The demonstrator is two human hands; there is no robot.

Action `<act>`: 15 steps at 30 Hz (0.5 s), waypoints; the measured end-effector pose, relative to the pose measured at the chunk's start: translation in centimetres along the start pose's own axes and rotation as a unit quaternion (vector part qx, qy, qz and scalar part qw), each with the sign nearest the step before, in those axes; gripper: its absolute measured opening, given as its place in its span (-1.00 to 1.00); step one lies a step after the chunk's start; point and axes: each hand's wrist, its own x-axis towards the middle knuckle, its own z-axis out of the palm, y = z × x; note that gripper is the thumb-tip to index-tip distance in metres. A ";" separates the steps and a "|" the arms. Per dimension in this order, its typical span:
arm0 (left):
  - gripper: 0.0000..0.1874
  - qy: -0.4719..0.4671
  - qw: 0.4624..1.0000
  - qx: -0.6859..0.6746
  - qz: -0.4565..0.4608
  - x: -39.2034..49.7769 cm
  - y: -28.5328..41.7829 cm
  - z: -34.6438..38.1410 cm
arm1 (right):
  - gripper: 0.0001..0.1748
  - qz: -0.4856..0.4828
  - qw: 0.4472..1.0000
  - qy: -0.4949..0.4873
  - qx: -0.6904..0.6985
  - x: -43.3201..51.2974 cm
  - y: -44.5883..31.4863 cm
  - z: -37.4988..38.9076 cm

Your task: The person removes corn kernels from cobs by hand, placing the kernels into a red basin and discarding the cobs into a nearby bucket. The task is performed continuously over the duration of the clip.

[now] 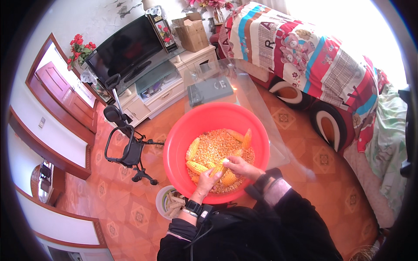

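Before me is a large red plastic basin [176,143], its bottom covered with loose yellow corn kernels [214,143]. Over it, my left hand [206,182] grips the lower part of a corn cob [219,168], and my right hand [240,166] has its fingers at the cob's upper end, where a pale tip shows. Several other yellow cobs lie on the kernels, among them one at the left wall [193,148] and one at the right [247,139]. Fingers and cobs overlap, so part of the held cob is hidden.
A white bowl [159,201] with stripped cobs [174,204] stands at the basin's lower left. Beyond the basin is a glass table [258,107] with a dark flat box [212,90]. A wheeled black frame [130,151] stands left, a covered sofa [294,58] right.
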 end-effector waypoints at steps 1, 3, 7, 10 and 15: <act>-0.46 0.001 1.000 0.003 0.002 0.0 0.0 0.0 | -0.53 -0.019 1.000 0.012 -0.022 0.2 0.2 -0.1; -0.46 -0.001 1.000 0.006 0.005 0.0 0.0 0.1 | -0.53 -0.028 0.997 0.038 -0.057 0.6 0.9 -0.1; -0.46 -0.004 1.000 0.029 0.000 0.0 0.4 0.2 | -0.55 -0.180 0.943 0.150 -0.236 2.1 3.0 0.1; -0.56 -0.009 0.996 0.075 0.038 -0.2 0.6 0.6 | -0.59 -0.167 0.914 0.177 -0.324 2.6 4.3 -0.2; -0.61 0.001 1.000 0.019 0.001 -0.4 1.1 0.8 | -0.68 -0.188 0.949 0.149 -0.206 2.0 3.5 0.1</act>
